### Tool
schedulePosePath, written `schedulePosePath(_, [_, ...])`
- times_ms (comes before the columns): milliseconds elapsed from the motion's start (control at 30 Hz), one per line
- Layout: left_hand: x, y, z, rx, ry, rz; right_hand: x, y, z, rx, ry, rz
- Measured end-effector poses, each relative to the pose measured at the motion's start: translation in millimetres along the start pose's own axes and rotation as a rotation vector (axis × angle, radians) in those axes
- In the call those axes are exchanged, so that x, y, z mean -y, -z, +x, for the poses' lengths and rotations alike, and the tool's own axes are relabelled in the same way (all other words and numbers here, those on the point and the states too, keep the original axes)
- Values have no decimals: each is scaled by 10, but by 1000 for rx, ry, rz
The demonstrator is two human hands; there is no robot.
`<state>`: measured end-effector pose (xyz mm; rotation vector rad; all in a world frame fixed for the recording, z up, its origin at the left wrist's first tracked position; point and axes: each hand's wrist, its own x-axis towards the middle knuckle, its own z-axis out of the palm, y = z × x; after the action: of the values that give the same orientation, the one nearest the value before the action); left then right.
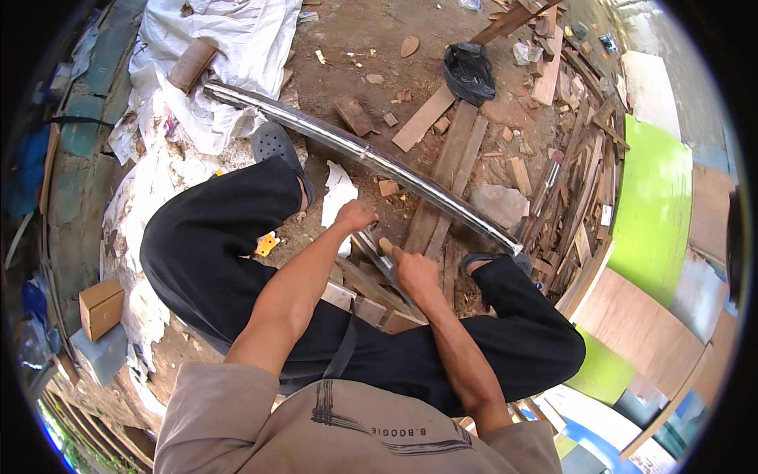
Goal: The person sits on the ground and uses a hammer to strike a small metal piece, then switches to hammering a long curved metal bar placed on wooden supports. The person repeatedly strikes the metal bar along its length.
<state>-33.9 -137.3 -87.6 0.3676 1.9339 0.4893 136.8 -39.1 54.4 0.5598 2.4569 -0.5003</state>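
Observation:
My left hand (357, 215) is closed in front of me, its fingers curled round something I cannot make out. My right hand (417, 272) is just nearer and to the right, wrapped round a tool with a light wooden handle (387, 246), whose rounded end sticks out above the fist. A narrow grey metal-looking strip (377, 257) runs between and below the hands; which hand it belongs to is unclear. Beyond both hands, a long dark beam with a silvery strip along it (359, 152) lies slanting from far left to near right, apart from them.
My bent legs in black trousers (213, 229) flank the hands. Planks (454, 170), a grey stone (499, 205) and a black plastic bag (469, 73) lie ahead. Scrap wood (572, 189) and a green panel (649, 213) are right; white sheeting (213, 47) and a cardboard box (101, 308) are left.

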Motion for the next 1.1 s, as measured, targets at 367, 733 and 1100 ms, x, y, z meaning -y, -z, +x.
schedulePosePath(367, [-131,918,124,-408,158,54,-295,304,376,263,-109,37])
schedulePosePath(733, [-115,1460,922,-480,160,107,-25,1250,1082,-194,-29,417])
schedulePosePath(1100, [18,1673,1053,-113,111,164,348,1122,2181,-300,173,937])
